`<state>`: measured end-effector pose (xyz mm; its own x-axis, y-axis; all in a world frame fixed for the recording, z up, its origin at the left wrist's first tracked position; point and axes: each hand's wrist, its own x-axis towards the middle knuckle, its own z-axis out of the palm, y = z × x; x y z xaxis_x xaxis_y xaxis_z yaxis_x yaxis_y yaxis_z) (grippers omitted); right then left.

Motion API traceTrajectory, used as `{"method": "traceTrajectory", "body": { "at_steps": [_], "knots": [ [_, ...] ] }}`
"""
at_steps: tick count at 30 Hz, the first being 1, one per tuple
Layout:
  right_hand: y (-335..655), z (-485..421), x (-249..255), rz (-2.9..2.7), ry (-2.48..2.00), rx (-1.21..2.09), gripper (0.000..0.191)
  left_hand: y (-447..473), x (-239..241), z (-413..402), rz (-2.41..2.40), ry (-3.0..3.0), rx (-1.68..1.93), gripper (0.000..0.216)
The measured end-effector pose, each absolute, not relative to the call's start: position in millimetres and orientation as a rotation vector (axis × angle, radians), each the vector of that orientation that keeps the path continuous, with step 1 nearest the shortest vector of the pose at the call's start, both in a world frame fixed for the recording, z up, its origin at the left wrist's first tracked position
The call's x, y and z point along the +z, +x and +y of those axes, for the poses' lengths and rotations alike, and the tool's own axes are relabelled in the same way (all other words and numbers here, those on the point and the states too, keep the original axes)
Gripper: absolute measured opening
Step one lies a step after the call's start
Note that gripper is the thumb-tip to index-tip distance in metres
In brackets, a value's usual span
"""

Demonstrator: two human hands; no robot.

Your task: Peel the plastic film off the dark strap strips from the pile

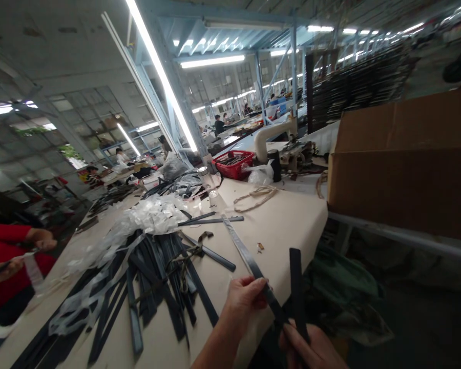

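My left hand pinches a long dark strap between thumb and fingers, above the near edge of the table. Beyond the fingertips, a shiny, clear-looking plastic sleeve runs up and to the left. My right hand is closed on the strap's lower part, close to the bottom of the view. From that same hand a flat, dark strap end sticks upward; whether it belongs to the same strap is hidden by the fingers. Many similar dark straps lie in a loose pile left of my hands.
Crumpled clear plastic lies behind the pile. Farther back stand a clear bottle, a red basket and a sewing machine. A cardboard box is at right. A person in red handles a strap at left.
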<state>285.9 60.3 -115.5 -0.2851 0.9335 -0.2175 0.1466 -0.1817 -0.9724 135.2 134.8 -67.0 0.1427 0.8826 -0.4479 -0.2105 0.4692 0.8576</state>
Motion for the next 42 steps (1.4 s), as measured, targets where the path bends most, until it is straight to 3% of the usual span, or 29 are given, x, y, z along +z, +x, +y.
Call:
{"method": "traceTrajectory", "body": {
  "at_steps": [4, 10, 18, 21, 28, 34, 39, 42],
  "knots": [
    [279.4, 75.4, -100.0, -1.388, -1.184, 1.473, 0.067, 136.1, -59.1, 135.3, 1.133, 0.769, 0.947, 0.048],
    [280.3, 56.9, -112.4, -1.375, -1.26, 1.617, 0.07, 125.5, -54.5, 145.8, 1.181, 0.73, 0.983, 0.05],
    [276.0, 75.4, -84.4, -1.304, -1.146, 1.57, 0.065, 126.2, -54.0, 145.5, 1.152, 0.693, 1.009, 0.047],
    [278.8, 70.3, -88.1, -1.277, -1.176, 1.642, 0.066, 122.1, -54.3, 155.8, 1.164, 0.71, 1.003, 0.048],
    [277.6, 71.5, -97.9, -1.353, -1.423, 1.465, 0.064, 126.9, -66.3, 152.4, 1.168, 0.696, 0.89, 0.046],
    [270.0, 91.9, -90.7, -1.395, -1.349, 1.396, 0.063, 124.9, -70.7, 152.4, 1.156, 0.677, 0.868, 0.046],
    [267.2, 77.1, -98.6, -1.395, -1.36, 1.567, 0.069, 129.1, -69.4, 151.0, 1.16, 0.623, 1.007, 0.047],
    [281.9, 61.9, -105.0, -1.529, -1.323, 1.469, 0.069, 137.6, -68.3, 141.0, 1.152, 0.707, 0.995, 0.05]
  ]
}}
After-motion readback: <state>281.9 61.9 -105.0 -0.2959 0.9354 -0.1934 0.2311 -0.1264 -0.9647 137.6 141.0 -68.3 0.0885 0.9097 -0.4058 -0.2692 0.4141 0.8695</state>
